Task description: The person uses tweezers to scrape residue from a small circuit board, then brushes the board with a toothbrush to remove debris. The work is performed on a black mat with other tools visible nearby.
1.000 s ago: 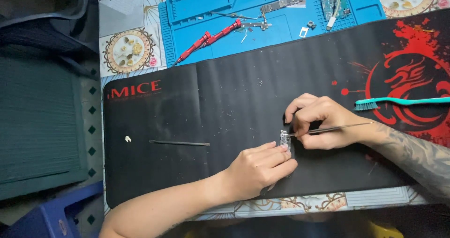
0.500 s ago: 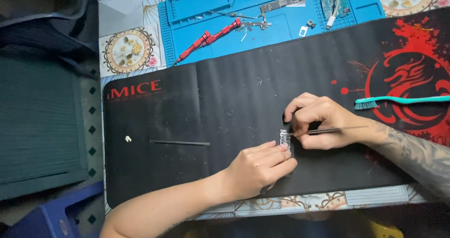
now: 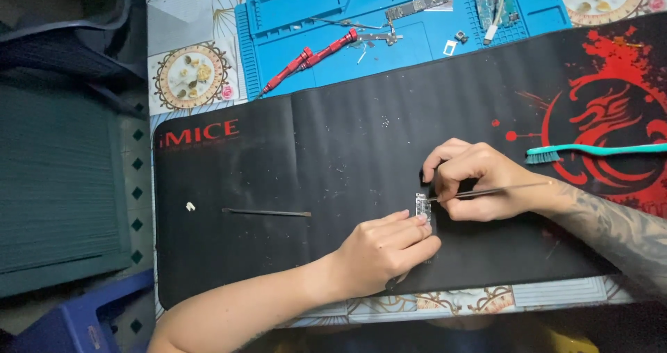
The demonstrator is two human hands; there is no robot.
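Both hands meet at mid-mat: left hand [image 3: 385,249] lies flat, fingertips pinning a small silvery component [image 3: 422,205] to the black mat [image 3: 333,137]; right hand [image 3: 472,179] pinches a thin metal probe [image 3: 486,191], tip touching the component's right edge; both hands closed on what they hold, neither spread wide.

Change over the last second: next to none; component sits at the same spot, left hand hasn't shifted, probe stays at about the same shallow angle with the right hand's grip barely adjusted; reads as fine, steady work at one point, not repositioning.

Component: small, rectangular, pale metallic, upright in view, lower end hidden under the left fingertips; surface detail too small to tell.

Nearby: second thin rod [image 3: 267,212] and a white scrap [image 3: 190,206] well to the left on the mat; teal toothbrush [image 3: 597,150] to the right; red screwdrivers [image 3: 309,60] on the blue repair mat [image 3: 417,40] beyond; all untouched on the worktop.
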